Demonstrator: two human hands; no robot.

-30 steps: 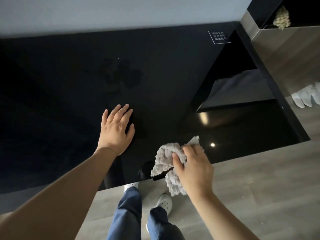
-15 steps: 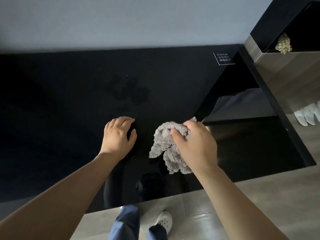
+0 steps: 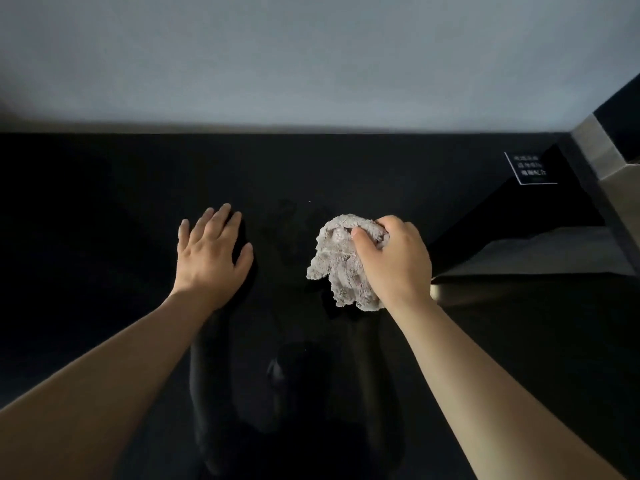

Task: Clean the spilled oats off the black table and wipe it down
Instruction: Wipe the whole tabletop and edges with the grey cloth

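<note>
right hand [image 3: 394, 261] has the cloth [image 3: 337, 258] bunched up on the black bench [image 3: 104, 202], a bit right of the middle, with the back edge well beyond it. the fingers [image 3: 391, 224] curl over the far end of the wad and the thumb digs into its left side, so that end is pinched tight. the rest spills out from under the palm toward the near edge.

the cloth is pale grey-beige, fluffy like terry or microfibre, all crumpled with a wavy loose hem. its long axis runs roughly back edge to near edge, with the gripped end pointing at the back edge.

left hand [image 3: 211, 258] lies flat on the bench left of the cloth and apart from it, its fingers [image 3: 221, 216] straight and slightly spread, thumb out to the right.

the bench top is glossy, mirroring both forearms. there's a faint dull smear [image 3: 294, 220] between the hands and a tiny pale speck [image 3: 309, 201] just behind it, can't tell what it is. small black sign [image 3: 530, 168] with white text sits at the right back corner.
</note>
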